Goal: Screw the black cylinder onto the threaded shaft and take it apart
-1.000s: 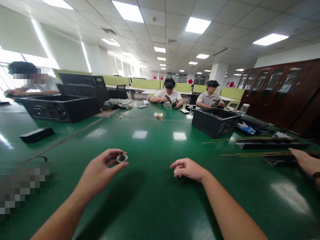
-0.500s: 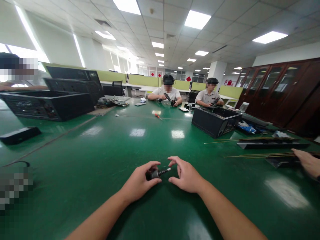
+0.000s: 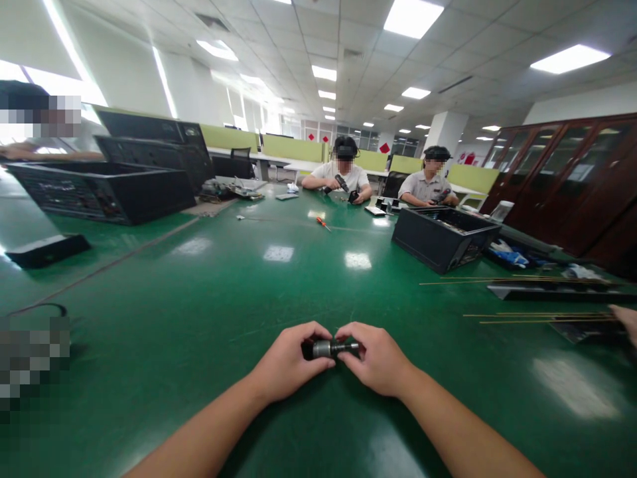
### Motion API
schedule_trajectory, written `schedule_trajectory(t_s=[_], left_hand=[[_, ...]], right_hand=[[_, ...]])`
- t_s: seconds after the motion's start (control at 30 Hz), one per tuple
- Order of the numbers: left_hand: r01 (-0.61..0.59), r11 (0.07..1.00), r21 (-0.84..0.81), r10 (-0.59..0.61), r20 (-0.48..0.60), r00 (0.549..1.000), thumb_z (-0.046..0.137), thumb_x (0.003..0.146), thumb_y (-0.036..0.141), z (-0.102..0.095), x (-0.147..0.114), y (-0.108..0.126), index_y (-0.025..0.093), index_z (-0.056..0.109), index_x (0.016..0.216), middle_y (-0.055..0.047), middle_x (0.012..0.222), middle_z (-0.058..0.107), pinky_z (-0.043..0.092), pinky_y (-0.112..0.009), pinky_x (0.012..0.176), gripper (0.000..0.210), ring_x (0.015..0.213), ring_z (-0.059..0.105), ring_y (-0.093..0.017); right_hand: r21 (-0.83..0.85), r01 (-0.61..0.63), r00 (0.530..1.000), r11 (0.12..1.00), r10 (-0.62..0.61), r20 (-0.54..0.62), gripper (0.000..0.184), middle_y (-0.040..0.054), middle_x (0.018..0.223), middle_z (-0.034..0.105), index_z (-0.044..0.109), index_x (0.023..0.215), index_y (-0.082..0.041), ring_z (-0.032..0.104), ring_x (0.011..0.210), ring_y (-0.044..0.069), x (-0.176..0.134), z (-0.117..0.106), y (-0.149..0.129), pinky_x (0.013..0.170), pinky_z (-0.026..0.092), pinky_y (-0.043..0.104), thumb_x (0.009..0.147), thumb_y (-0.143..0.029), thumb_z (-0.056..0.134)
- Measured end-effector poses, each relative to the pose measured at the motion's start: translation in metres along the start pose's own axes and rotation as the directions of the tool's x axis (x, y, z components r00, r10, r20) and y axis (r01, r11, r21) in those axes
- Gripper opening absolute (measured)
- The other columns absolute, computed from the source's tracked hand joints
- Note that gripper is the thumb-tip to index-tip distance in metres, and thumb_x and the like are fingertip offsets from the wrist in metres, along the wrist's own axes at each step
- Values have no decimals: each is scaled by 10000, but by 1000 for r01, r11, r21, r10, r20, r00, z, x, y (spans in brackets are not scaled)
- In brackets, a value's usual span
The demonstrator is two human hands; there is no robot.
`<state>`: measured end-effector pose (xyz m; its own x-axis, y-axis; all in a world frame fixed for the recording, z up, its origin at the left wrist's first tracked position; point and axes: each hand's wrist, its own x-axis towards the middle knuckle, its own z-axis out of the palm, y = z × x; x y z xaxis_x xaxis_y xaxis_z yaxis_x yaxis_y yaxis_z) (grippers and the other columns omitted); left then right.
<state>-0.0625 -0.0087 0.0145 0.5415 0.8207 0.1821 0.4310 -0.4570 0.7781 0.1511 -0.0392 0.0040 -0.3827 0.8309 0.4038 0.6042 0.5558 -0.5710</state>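
Metal part (image 3: 324, 349) held sideways
Left hand (image 3: 283, 363) clamps its thick end; right hand (image 3: 382, 360) curls round the thin end, grip unclear.

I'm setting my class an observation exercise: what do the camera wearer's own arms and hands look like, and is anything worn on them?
The left hand and right hand wear no gloves. The left forearm and right forearm are bare, each narrowing toward the hand. No sleeve, watch, cable or marking shows on either.
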Motion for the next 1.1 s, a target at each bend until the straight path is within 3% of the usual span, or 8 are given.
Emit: schedule_trajectory(t_s=[0.33,0.8,1.1], left_hand=[[-19,999,27,19,-19,1000,767,723,233,0,0,-1,220,685,957,12,908,709,459,-280,782,249,860,638,-174],[-51,998,40,51,2,999,767,723,224,1,0,-4,219,703,941,4,903,719,464,-275,778,228,857,648,-175],[-70,995,73,73,-41,996,749,730,223,2,-1,-3,221,702,947,-3,901,726,475,-282,771,223,845,655,-178]], right_hand=[[14,-12,1000,1000,11,25,157,18,880,709,703,1002,-218,632,758,160,0,-4,-2,710,456,269,852,-252,672],[22,-1,998,1000,-1,70,119,27,884,717,717,956,-207,653,807,168,1,0,-1,742,460,267,855,-252,673],[-1,-36,998,999,36,46,84,16,831,697,702,910,-209,627,740,160,1,-1,-1,679,433,264,832,-231,680]])
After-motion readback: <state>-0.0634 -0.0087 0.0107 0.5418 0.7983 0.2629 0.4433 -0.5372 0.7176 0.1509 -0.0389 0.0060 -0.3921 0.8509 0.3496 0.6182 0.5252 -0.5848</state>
